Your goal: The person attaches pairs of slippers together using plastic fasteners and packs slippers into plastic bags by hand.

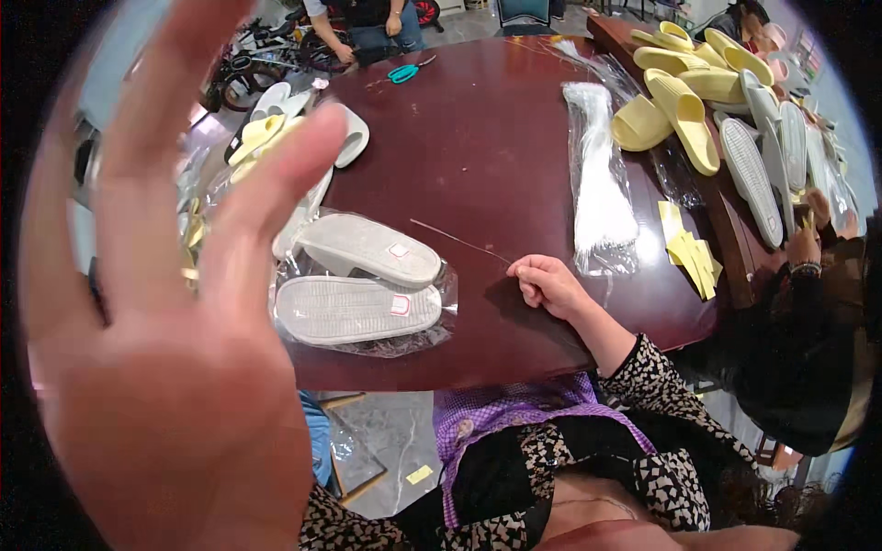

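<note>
My left hand (pixel 175 367) is raised close to the camera, large and blurred, with its fingers spread and nothing seen in it. It covers much of the left side. Over the table's near part, my right hand (pixel 547 283) pinches the end of a thin thread-like strand (pixel 459 241), which slants up and left from the fingertips. Between my hands lies a pair of pale grey slippers, an upper one (pixel 367 250) and a lower one (pixel 354 310), soles up on clear plastic wrap (pixel 395 346). Each sole bears a small white-and-red sticker.
A bundle of white strands (pixel 602 184) in clear plastic lies right of centre, beside yellow paper strips (pixel 689 253). Yellow slippers (pixel 680 115) and grey ones pile up at right; more slippers (pixel 262 133) sit at left. Teal-handled scissors (pixel 404 72) lie far back. Other people are around the table.
</note>
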`<action>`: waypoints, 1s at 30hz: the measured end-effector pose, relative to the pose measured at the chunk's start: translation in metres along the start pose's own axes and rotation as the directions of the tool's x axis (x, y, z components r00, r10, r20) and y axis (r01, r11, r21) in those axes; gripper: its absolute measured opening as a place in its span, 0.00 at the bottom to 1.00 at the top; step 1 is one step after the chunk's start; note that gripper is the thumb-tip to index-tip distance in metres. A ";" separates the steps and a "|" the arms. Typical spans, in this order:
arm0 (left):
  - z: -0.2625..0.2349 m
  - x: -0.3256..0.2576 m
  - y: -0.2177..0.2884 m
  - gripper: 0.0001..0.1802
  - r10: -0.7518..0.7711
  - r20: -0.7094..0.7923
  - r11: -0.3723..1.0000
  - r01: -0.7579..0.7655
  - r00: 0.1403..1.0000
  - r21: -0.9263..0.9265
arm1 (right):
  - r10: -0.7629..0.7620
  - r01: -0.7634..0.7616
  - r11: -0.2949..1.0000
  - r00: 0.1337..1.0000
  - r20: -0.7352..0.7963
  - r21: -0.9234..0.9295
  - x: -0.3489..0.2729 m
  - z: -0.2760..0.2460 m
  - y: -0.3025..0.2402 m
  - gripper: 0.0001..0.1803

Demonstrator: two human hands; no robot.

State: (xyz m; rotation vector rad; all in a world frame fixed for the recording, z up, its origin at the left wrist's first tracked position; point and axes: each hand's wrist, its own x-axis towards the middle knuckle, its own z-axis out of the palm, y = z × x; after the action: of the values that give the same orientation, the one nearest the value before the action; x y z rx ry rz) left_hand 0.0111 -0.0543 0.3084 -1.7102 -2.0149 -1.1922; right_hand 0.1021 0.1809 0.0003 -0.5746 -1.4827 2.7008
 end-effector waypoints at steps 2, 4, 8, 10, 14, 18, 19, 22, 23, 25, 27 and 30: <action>-0.001 -0.004 -0.002 0.36 0.001 -0.008 1.000 -0.001 1.000 0.010 | -0.002 0.001 1.000 1.000 0.022 0.025 0.004 -0.004 0.001 0.08; -0.001 -0.006 -0.004 0.36 0.005 -0.013 1.000 -0.005 1.000 0.017 | -0.002 0.001 0.999 1.000 0.031 0.036 0.005 -0.005 0.002 0.08; 0.002 -0.006 -0.005 0.35 0.020 -0.018 0.999 -0.020 1.000 0.026 | 0.011 -0.011 0.999 1.000 0.002 0.045 0.005 -0.004 0.004 0.07; 0.007 -0.006 -0.007 0.35 0.034 -0.021 0.999 -0.033 0.999 0.021 | 0.014 -0.014 0.999 1.000 0.009 0.049 0.005 -0.006 0.003 0.07; 0.014 -0.007 -0.011 0.34 0.061 -0.039 0.998 -0.061 0.997 0.008 | -0.024 0.023 0.998 1.000 0.013 0.063 0.007 -0.011 0.004 0.07; 0.017 -0.007 -0.015 0.33 0.089 -0.071 0.996 -0.089 0.993 0.009 | -0.024 0.022 0.997 0.999 0.031 0.079 0.010 -0.009 0.008 0.07; 0.018 -0.008 -0.017 0.33 0.092 -0.072 0.996 -0.092 0.993 0.006 | -0.009 0.006 0.996 0.999 0.034 0.094 0.008 -0.008 0.011 0.07; 0.021 -0.012 -0.019 0.33 0.095 -0.066 0.995 -0.095 0.993 0.001 | -0.003 0.002 0.998 1.000 0.015 0.062 0.008 -0.010 0.010 0.07; 0.022 -0.013 -0.020 0.33 0.094 -0.062 0.996 -0.094 0.994 0.001 | 0.001 -0.001 0.999 1.000 0.010 0.047 0.008 -0.010 0.010 0.07; 0.026 -0.012 -0.020 0.32 0.098 -0.055 0.995 -0.098 0.994 0.002 | 0.000 -0.001 0.998 1.000 0.019 0.060 0.009 -0.011 0.009 0.07; 0.029 -0.012 -0.019 0.32 0.102 -0.047 0.995 -0.102 0.994 0.003 | -0.005 0.001 0.997 0.999 0.046 0.081 0.008 -0.012 0.008 0.08; 0.035 -0.013 -0.016 0.31 0.103 -0.033 0.995 -0.103 0.994 0.007 | -0.012 0.010 0.997 0.999 0.036 0.070 0.009 -0.019 0.010 0.08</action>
State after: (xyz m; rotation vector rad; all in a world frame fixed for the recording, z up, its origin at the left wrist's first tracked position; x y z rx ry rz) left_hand 0.0109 -0.0389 0.2711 -1.7567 -1.8848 -1.1725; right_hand 0.1017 0.1923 -0.0194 -0.5157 -1.3881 2.7562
